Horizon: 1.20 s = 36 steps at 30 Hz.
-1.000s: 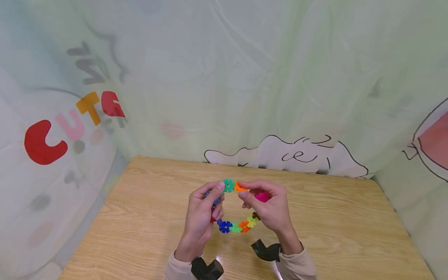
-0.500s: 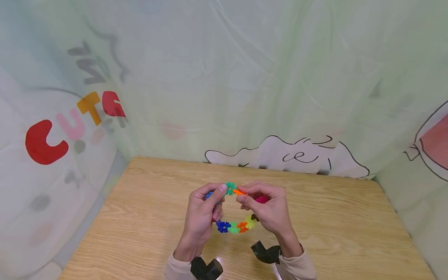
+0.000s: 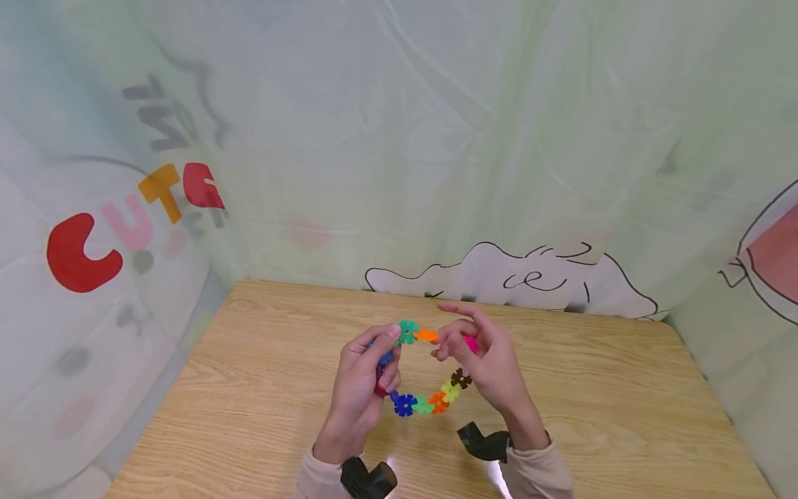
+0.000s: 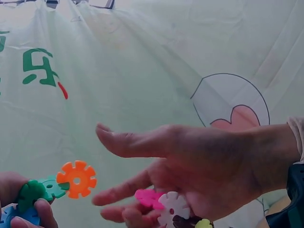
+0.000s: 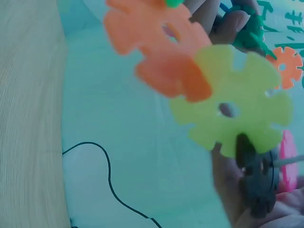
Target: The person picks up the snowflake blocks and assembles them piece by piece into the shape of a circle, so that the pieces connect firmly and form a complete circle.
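A curved chain of interlocking plastic snowflake discs is held up in the head view. My left hand (image 3: 358, 391) pinches its upper left part, near a teal disc (image 3: 408, 331) and a blue one (image 3: 385, 357). Beyond the teal piece, an orange disc (image 4: 77, 179) forms a free end, just apart from my right fingertips. My right hand (image 3: 492, 360) has thumb and index finger spread; a pink disc (image 4: 149, 198) and a white disc (image 4: 174, 210) lie against its other fingers. Brown (image 3: 461, 378), yellow (image 5: 232, 99) and dark blue (image 3: 405, 405) discs hang along the lower curve.
A wood-grain table (image 3: 262, 388) lies beneath the hands. Pale printed curtains (image 3: 399, 152) stand behind and at both sides. A black wrist camera (image 3: 369, 478) sits on the left forearm, another camera (image 3: 483, 443) on the right.
My right hand has let go of the upper orange disc and drawn slightly right, its index finger lifting away. The left hand keeps its pinch. More of the brown disc shows.
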### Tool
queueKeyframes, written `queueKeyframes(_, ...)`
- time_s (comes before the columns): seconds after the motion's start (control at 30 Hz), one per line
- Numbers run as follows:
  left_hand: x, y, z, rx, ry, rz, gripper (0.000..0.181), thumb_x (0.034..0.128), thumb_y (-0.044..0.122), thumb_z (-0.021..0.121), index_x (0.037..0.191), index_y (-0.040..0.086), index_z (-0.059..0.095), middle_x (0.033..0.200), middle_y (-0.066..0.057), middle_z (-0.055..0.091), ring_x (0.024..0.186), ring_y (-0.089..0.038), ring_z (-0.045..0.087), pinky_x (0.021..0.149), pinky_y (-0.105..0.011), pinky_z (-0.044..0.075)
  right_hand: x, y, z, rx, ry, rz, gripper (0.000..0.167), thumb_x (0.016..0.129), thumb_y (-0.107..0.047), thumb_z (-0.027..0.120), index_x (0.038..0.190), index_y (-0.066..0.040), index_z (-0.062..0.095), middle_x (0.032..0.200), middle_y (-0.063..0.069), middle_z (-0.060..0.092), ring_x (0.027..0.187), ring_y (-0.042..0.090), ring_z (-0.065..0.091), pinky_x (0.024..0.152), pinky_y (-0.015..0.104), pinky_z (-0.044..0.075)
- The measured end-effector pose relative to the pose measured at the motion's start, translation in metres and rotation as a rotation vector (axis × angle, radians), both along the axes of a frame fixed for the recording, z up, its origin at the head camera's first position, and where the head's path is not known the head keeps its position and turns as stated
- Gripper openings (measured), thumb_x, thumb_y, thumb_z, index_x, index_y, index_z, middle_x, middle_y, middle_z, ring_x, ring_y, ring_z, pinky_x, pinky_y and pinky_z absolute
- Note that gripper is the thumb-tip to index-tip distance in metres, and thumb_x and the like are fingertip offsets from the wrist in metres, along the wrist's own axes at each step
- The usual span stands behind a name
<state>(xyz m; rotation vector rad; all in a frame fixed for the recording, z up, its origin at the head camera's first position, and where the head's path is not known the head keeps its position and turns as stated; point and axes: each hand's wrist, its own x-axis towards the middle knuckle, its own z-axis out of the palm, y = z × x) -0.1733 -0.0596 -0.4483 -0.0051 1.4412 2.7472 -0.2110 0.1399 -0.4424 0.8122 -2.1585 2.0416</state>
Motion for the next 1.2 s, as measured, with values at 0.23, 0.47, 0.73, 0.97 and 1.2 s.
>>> queueKeyframes(0.23, -0.001, -0.003, 0.000, 0.045, -0.021, 0.012, 0.019, 0.1056, 0.023, 0.067, 0.089, 0.021, 0.076, 0.075, 0.007, 0.057, 0.046, -0.002, 0.039, 0.044, -0.015, 0.031, -0.005, 0.008, 0.003, -0.092, -0.314, 0.174, 0.033, 0.113, -0.021, 0.025, 0.136, 0.001, 0.035, 0.116, 0.008, 0.068, 0.105, 0.022, 0.072, 0.101, 0.038, 0.060)
queueKeyframes(0.47, 0.001, -0.007, 0.004, 0.052, 0.003, 0.019, 0.020, 0.1063, 0.023, 0.066, 0.089, 0.021, 0.076, 0.075, 0.007, 0.057, 0.046, -0.002, 0.040, 0.045, -0.015, 0.032, -0.008, 0.025, 0.005, -0.085, -0.346, 0.318, 0.018, 0.116, -0.017, 0.033, 0.112, -0.008, 0.048, 0.111, 0.001, 0.074, 0.105, 0.019, 0.073, 0.095, 0.035, 0.060)
queueKeyframes(0.73, 0.004, -0.005, 0.008, 0.042, 0.014, -0.031, 0.021, 0.1073, 0.022, 0.064, 0.091, 0.023, 0.077, 0.075, 0.007, 0.058, 0.046, -0.002, 0.040, 0.046, -0.014, 0.034, -0.001, 0.020, 0.011, -0.108, -0.280, 0.242, 0.015, 0.114, -0.011, 0.045, 0.108, -0.013, 0.059, 0.094, -0.005, 0.074, 0.088, 0.014, 0.076, 0.071, 0.025, 0.055)
queueKeyframes(0.97, 0.007, -0.002, 0.009, 0.048, 0.037, -0.038, 0.023, 0.1080, 0.019, 0.062, 0.089, 0.022, 0.076, 0.075, 0.007, 0.058, 0.045, -0.001, 0.039, 0.045, -0.015, 0.032, 0.006, 0.014, 0.016, -0.109, -0.244, 0.182, 0.015, 0.113, -0.009, 0.048, 0.105, -0.014, 0.060, 0.091, -0.005, 0.074, 0.085, 0.013, 0.077, 0.066, 0.024, 0.053)
queueKeyframes(1.2, 0.008, -0.003, 0.009, 0.053, 0.068, -0.052, 0.025, 0.1088, 0.018, 0.060, 0.090, 0.022, 0.077, 0.075, 0.007, 0.059, 0.045, -0.001, 0.040, 0.045, -0.015, 0.033, 0.009, 0.016, 0.018, -0.147, -0.151, 0.223, 0.021, 0.111, -0.001, 0.047, 0.104, -0.014, 0.062, 0.098, -0.003, 0.075, 0.088, 0.013, 0.076, 0.065, 0.025, 0.054)
